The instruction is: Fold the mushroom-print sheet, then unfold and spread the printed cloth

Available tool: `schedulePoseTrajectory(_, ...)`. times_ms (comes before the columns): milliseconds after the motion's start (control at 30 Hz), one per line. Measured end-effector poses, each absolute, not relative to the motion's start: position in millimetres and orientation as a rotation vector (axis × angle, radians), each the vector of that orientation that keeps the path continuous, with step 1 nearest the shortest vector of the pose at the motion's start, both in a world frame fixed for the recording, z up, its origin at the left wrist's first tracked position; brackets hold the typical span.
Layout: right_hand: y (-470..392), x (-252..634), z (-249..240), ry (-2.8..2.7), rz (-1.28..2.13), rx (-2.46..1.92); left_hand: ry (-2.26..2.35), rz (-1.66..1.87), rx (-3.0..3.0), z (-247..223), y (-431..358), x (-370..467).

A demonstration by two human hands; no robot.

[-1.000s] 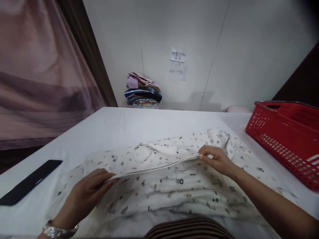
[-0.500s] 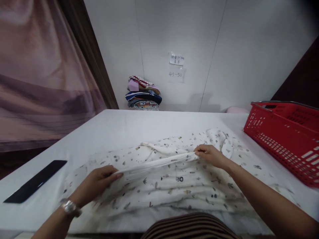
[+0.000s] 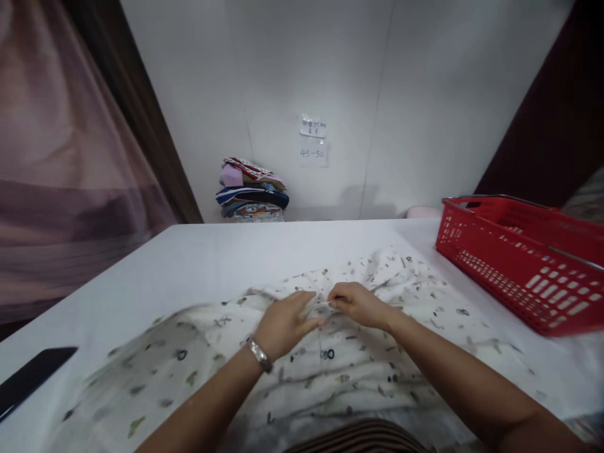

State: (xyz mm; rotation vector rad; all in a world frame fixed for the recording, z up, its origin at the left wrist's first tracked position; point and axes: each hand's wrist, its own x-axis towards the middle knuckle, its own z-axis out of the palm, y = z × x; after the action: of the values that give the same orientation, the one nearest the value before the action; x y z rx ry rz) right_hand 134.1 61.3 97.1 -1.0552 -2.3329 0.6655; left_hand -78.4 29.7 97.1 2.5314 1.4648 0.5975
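A thin white cloth with small printed figures lies crumpled across the front of the table, spread from the left corner to near the basket. My right hand pinches an edge of this cloth near its middle. Just left of it, my left hand has its thumb and fingers apart, close to that same edge, with no cloth visibly gripped between them. A silver bracelet circles my left wrist.
A red plastic basket stands at the table's right. On the left edge lies a flat black object. Folded clothes are stacked beyond the white table, below paper signs. A pink curtain hangs at left.
My left hand has let go of the cloth's stretched edge and come right, beside my right hand. The cloth's left part has billowed out. The view has shifted right.
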Motion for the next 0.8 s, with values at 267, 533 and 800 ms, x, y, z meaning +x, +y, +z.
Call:
schedulePoseTrajectory(267,60.5,130.6,84.2,-2.425,0.259,-0.976,1.507,0.501,2.473,81.1,40.9,-44.1)
schedulePoseTrajectory(533,73.9,183.6,50.2,-2.441,0.034,-0.96,1.473,0.466,2.399,96.1,32.5,-78.4)
schedulePoseTrajectory(800,70.3,241.4,41.6,-2.408,0.036,-1.087,1.592,0.642,2.249,113.8,16.0,-145.7)
